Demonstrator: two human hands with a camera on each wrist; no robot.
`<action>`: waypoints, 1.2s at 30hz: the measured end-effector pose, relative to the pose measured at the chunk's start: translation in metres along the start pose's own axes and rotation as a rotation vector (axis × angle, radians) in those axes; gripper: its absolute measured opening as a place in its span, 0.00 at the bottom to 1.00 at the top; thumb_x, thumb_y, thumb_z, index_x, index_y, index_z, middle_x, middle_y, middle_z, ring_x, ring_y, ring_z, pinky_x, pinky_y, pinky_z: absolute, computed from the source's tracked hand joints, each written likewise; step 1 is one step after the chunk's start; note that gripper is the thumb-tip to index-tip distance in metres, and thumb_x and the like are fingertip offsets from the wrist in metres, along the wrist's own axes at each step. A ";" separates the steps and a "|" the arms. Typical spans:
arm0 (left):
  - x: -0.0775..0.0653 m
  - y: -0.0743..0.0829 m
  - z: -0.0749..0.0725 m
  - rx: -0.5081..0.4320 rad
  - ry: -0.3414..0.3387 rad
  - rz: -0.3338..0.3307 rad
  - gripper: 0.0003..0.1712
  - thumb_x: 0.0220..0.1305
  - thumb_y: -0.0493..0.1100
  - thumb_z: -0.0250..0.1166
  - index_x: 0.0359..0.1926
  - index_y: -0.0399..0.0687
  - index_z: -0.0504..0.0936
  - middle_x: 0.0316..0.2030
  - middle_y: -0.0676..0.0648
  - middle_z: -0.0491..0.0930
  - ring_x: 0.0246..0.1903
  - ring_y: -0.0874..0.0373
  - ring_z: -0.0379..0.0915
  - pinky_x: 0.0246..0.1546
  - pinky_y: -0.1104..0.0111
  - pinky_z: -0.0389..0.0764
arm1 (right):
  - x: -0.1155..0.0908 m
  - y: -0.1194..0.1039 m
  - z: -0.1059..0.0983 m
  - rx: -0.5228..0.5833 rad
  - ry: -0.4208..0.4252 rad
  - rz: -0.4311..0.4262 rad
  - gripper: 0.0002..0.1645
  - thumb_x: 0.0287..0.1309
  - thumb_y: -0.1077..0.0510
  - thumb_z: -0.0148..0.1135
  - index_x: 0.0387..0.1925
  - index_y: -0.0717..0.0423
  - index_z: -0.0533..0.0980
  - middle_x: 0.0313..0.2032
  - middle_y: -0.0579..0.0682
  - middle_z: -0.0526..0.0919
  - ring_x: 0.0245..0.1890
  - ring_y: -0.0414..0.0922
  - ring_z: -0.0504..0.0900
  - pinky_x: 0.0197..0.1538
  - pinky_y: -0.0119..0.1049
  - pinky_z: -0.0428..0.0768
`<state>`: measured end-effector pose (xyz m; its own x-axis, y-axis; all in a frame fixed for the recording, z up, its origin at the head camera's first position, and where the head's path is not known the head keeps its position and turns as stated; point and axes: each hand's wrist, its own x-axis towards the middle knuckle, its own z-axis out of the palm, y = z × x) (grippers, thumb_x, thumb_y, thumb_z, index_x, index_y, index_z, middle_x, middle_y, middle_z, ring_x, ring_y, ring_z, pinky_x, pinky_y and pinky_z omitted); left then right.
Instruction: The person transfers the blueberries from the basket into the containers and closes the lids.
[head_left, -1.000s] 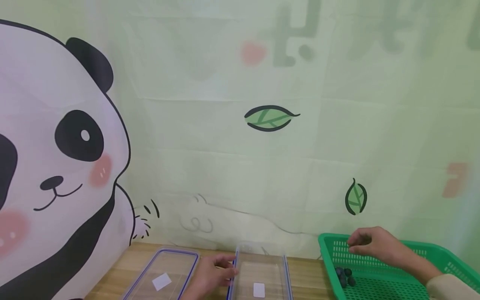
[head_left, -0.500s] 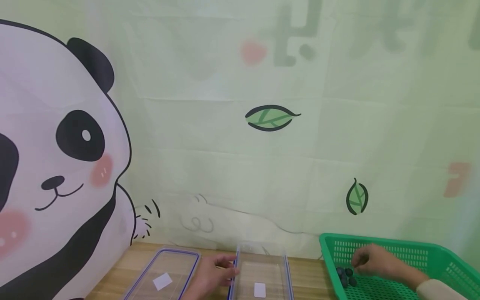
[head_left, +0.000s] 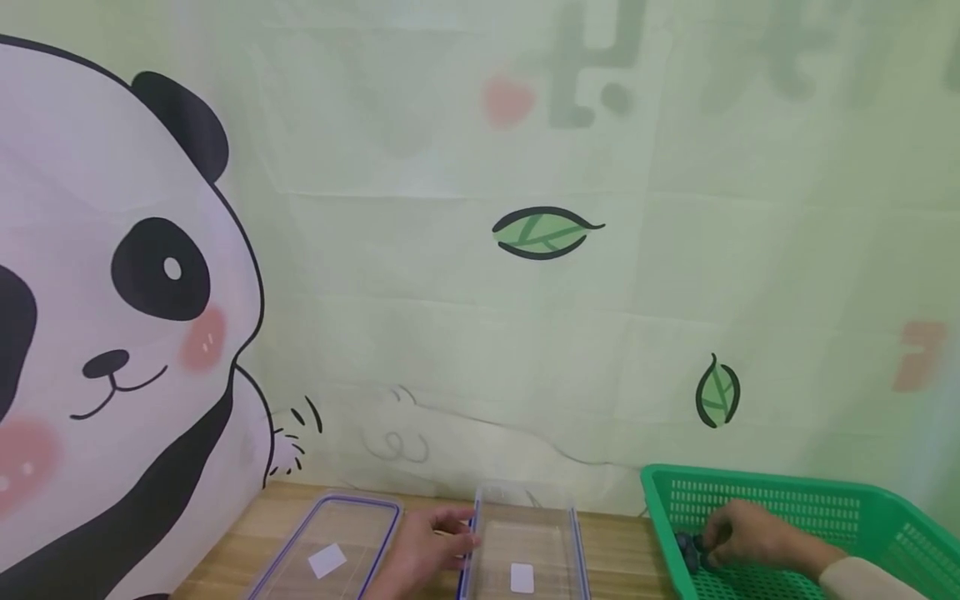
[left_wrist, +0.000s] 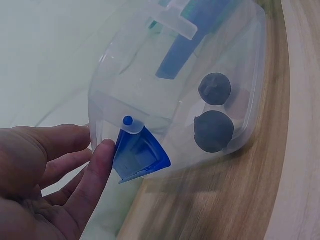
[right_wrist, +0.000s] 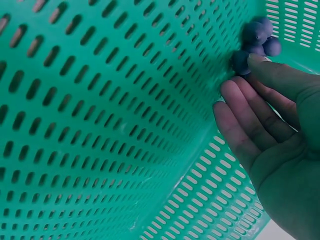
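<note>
1. Head view: our left hand (head_left: 416, 546) is at the left side of a clear container (head_left: 527, 537), fingers loosely bent and partly spread. A flat clear lid with blue edging (head_left: 348, 521) lies on the wooden tabletop (head_left: 618, 546) to the left. Our right hand (head_left: 750, 533) is down inside the green basket (head_left: 757, 477), at dark berries (head_left: 686, 552) near its left wall.
2. Left wrist view: the left fingertips touch the container's edge beside a blue latch (left_wrist: 140, 155); the hand is relaxed, lifting nothing. Two dark berries (left_wrist: 214, 131) sit inside the container, apart from its latch.
3. Right wrist view: the right thumb touches the nearest berry (right_wrist: 241, 63) of the cluster, other fingers curved below. We cannot tell whether it is pinched.
</note>
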<state>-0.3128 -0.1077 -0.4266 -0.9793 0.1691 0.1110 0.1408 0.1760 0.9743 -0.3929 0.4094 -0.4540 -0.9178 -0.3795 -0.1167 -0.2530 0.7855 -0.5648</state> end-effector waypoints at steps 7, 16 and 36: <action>0.000 0.000 0.001 -0.006 0.000 0.007 0.21 0.63 0.25 0.72 0.57 0.23 0.83 0.37 0.44 0.83 0.35 0.52 0.87 0.37 0.61 0.93 | 0.012 0.025 0.001 0.011 -0.039 -0.037 0.11 0.53 0.50 0.82 0.33 0.48 0.87 0.35 0.45 0.86 0.35 0.50 0.81 0.33 0.42 0.85; 0.000 0.000 0.001 -0.007 -0.002 0.014 0.21 0.63 0.25 0.73 0.56 0.24 0.83 0.36 0.44 0.82 0.34 0.55 0.86 0.37 0.60 0.93 | 0.006 0.019 -0.003 0.052 0.008 -0.062 0.09 0.56 0.51 0.79 0.35 0.49 0.86 0.35 0.46 0.86 0.35 0.48 0.82 0.32 0.39 0.86; 0.001 -0.001 0.001 -0.021 0.000 0.004 0.21 0.63 0.25 0.72 0.57 0.22 0.82 0.36 0.44 0.83 0.34 0.55 0.86 0.36 0.61 0.93 | -0.064 -0.142 -0.041 0.183 0.243 -0.139 0.13 0.71 0.57 0.70 0.47 0.63 0.83 0.43 0.56 0.88 0.44 0.53 0.86 0.42 0.38 0.90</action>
<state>-0.3132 -0.1067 -0.4272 -0.9788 0.1699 0.1148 0.1416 0.1550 0.9777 -0.3111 0.3422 -0.3325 -0.9302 -0.3319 0.1569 -0.3415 0.6254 -0.7016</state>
